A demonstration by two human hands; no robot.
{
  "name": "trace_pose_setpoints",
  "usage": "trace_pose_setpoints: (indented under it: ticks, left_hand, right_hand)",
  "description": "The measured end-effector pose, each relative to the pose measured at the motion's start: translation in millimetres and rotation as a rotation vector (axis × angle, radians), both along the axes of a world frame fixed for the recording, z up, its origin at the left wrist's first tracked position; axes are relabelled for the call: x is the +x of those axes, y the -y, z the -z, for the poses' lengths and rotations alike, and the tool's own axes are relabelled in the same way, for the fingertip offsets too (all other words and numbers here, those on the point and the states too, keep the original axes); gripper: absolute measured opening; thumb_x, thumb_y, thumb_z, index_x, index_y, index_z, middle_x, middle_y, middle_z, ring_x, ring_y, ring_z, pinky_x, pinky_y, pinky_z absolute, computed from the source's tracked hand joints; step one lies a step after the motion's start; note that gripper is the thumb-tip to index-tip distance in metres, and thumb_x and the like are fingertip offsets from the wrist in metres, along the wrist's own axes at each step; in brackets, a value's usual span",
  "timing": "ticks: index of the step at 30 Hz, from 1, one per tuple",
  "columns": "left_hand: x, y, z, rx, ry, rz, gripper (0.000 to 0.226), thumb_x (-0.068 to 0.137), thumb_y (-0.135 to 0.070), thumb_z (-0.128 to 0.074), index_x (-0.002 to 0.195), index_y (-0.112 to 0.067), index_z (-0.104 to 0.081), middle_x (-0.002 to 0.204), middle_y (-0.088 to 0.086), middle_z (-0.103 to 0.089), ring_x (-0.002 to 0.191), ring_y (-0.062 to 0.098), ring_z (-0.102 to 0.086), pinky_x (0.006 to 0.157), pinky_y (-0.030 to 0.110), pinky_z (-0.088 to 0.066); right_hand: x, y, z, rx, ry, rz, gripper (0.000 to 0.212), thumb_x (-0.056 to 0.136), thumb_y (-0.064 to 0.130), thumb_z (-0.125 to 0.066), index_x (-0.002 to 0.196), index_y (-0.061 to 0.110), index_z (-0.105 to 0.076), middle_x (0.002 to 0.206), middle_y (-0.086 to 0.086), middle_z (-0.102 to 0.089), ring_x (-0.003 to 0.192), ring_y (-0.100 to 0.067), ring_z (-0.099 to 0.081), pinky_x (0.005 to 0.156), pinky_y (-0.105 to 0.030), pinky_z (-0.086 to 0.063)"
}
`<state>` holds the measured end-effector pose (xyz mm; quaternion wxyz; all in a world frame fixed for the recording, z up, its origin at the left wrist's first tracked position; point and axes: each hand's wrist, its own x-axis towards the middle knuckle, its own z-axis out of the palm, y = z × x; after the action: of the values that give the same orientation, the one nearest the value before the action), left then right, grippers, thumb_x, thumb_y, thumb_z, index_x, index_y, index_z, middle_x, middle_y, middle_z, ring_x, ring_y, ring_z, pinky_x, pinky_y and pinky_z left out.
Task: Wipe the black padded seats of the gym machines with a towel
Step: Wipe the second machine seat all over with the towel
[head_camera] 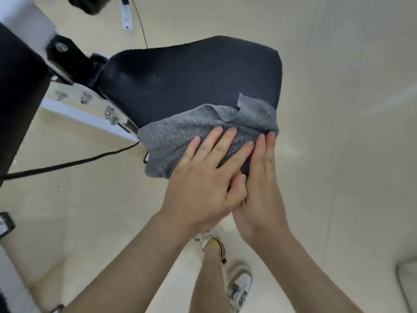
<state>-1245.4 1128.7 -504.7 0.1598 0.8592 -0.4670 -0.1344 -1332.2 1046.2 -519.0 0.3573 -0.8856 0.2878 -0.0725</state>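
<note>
Beige floor (338, 86); grey towel (180, 136) on black seat (191, 82)

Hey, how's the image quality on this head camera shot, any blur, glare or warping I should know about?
Head view: soft, even light, no hard shadows; grey towel, left hand and right hand fairly sharp; white frame at upper left blurred; wide-angle bowing toward the edges; faint sheen on the black seat.

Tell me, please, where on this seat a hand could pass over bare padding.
The black seat is bare from the upper edge of the grey towel to the seat's far rim and left toward the bracket. The near edge is crowded: the left hand and right hand press flat on the towel there.
</note>
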Motion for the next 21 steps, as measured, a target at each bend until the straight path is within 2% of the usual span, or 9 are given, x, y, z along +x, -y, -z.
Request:
trace_pose_setpoints:
  ticks: [2, 4, 6, 10, 11, 13, 16, 19, 21]
  left_hand:
    - [9.9, 9.0, -2.1, 0.029, 0.017, 0.087, 0.055, 0.093, -0.043, -0.02, 0.148, -0.036, -0.027, 0.159, -0.003, -0.022, 0.148, 0.016, -0.012, 0.119, 0.038, -0.004]
    - [17.9, 25.4, -6.2, 0.034, 0.024, 0.153, 0.055, 0.093, -0.041, -0.016, 0.147, -0.039, -0.025, 0.159, -0.005, -0.02, 0.148, 0.014, -0.009, 0.119, 0.037, -0.002]
    - [24.7, 47.3, -8.8, 0.012, 0.035, 0.199, 0.055, 0.092, -0.039, -0.015, 0.145, -0.041, -0.03, 0.158, -0.007, -0.022, 0.148, 0.013, -0.01, 0.119, 0.037, -0.004]
    - [37.7, 86.3, -4.5, -0.008, 0.1, 0.235, 0.054, 0.091, -0.037, -0.018, 0.138, -0.041, -0.043, 0.157, -0.011, -0.023, 0.147, 0.011, -0.012, 0.118, 0.038, -0.006]
    - [39.9, 94.4, -3.0, -0.013, 0.11, 0.238, 0.052, 0.09, -0.037, -0.021, 0.135, -0.04, -0.047, 0.156, -0.012, -0.025, 0.146, 0.011, -0.013, 0.118, 0.038, -0.006]
    - [43.9, 109.1, -0.7, -0.034, 0.118, 0.242, 0.045, 0.089, -0.034, -0.03, 0.124, -0.039, -0.059, 0.154, -0.011, -0.031, 0.146, 0.011, -0.016, 0.118, 0.039, -0.007]
    - [52.3, 127.0, 1.1, -0.061, 0.134, 0.272, 0.042, 0.085, -0.031, -0.039, 0.116, -0.036, -0.065, 0.151, -0.009, -0.038, 0.145, 0.012, -0.018, 0.119, 0.041, -0.008]
    - [64.2, 146.2, 2.3, -0.023, 0.152, 0.343, 0.045, 0.079, -0.03, -0.043, 0.119, -0.032, -0.063, 0.146, -0.009, -0.043, 0.145, 0.011, -0.017, 0.119, 0.041, -0.006]
    - [73.3, 161.9, 3.1, -0.023, 0.155, 0.374, 0.04, 0.076, -0.029, -0.045, 0.108, -0.031, -0.069, 0.14, -0.008, -0.049, 0.143, 0.013, -0.024, 0.119, 0.04, -0.007]
  right_hand:
    - [0.8, -3.9, 3.6, 0.237, 0.126, 0.114, 0.069, 0.098, 0.037, -0.031, 0.15, 0.019, 0.009, 0.161, -0.003, -0.003, 0.146, -0.009, -0.01, 0.117, -0.024, -0.02]
    - [7.4, -6.6, 2.3, 0.52, 0.169, 0.317, 0.062, 0.1, 0.041, -0.034, 0.151, 0.031, -0.002, 0.152, 0.003, -0.035, 0.133, -0.007, -0.042, 0.106, -0.031, -0.04]
    - [16.3, -4.7, 2.1, 0.778, 0.24, 0.528, 0.05, 0.099, 0.047, -0.035, 0.146, 0.042, -0.022, 0.135, 0.014, -0.054, 0.112, 0.003, -0.056, 0.091, -0.021, -0.049]
    - [39.2, 20.4, -2.3, 0.956, 0.321, 0.748, 0.038, 0.1, 0.042, -0.035, 0.129, 0.027, -0.053, 0.109, 0.012, -0.065, 0.086, 0.013, -0.061, 0.07, -0.006, -0.048]
    - [44.7, 27.4, -4.2, 0.979, 0.323, 0.78, 0.039, 0.1, 0.043, -0.035, 0.126, 0.023, -0.056, 0.108, 0.008, -0.066, 0.09, 0.006, -0.062, 0.075, -0.011, -0.05]
    - [54.3, 37.8, -3.9, 0.991, 0.325, 0.796, 0.042, 0.093, 0.047, -0.036, 0.116, 0.021, -0.061, 0.111, 0.0, -0.068, 0.103, -0.012, -0.063, 0.093, -0.031, -0.05]
    - [61.1, 52.3, 9.2, 1.088, 0.296, 0.894, 0.029, 0.095, 0.037, -0.042, 0.084, 0.023, -0.065, 0.09, -0.004, -0.071, 0.096, -0.025, -0.066, 0.094, -0.05, -0.049]
    - [66.8, 70.8, 16.5, 1.395, 0.362, 0.954, 0.026, 0.093, 0.033, -0.048, 0.09, 0.014, -0.067, 0.098, -0.014, -0.071, 0.096, -0.029, -0.066, 0.091, -0.045, -0.051]
    - [76.2, 86.1, 18.6, 1.465, 0.414, 0.995, 0.027, 0.093, 0.031, -0.047, 0.097, 0.01, -0.064, 0.098, -0.016, -0.067, 0.091, -0.029, -0.064, 0.081, -0.04, -0.051]
